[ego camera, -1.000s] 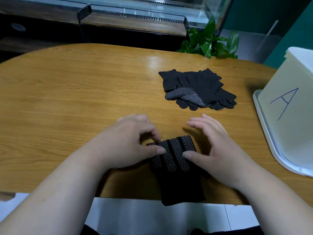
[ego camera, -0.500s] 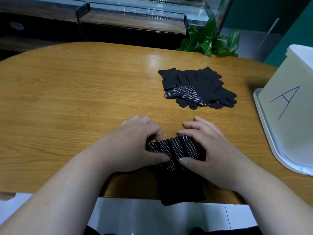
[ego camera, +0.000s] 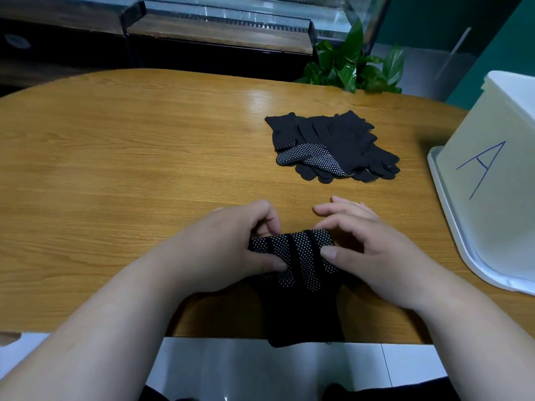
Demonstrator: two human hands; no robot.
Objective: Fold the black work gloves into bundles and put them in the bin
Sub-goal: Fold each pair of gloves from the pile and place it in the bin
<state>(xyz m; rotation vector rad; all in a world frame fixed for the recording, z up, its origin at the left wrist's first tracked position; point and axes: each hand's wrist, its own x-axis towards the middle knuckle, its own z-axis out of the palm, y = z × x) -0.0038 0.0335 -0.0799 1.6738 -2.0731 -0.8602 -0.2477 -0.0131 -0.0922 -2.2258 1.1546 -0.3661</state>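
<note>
A black work glove with white dots (ego camera: pixel 301 264) lies at the table's near edge, its fingers rolled back toward me and its cuff hanging over the edge. My left hand (ego camera: pixel 228 247) pinches the roll's left end. My right hand (ego camera: pixel 367 253) grips the right end, thumb pressed on the dotted side. A pile of several more black gloves (ego camera: pixel 333 146) lies flat farther back on the table, apart from both hands. The white bin marked "A" (ego camera: pixel 492 175) stands at the right on a white tray (ego camera: pixel 451 227).
The wooden table (ego camera: pixel 130 169) has a rounded far edge. A green plant (ego camera: pixel 353 65) stands behind it, near a dark cabinet with a glass tank. White floor shows below the near edge.
Both hands have rolled the glove's finger end further toward me, so the dotted roll has grown thicker. The right hand has closed in on it from the right.
</note>
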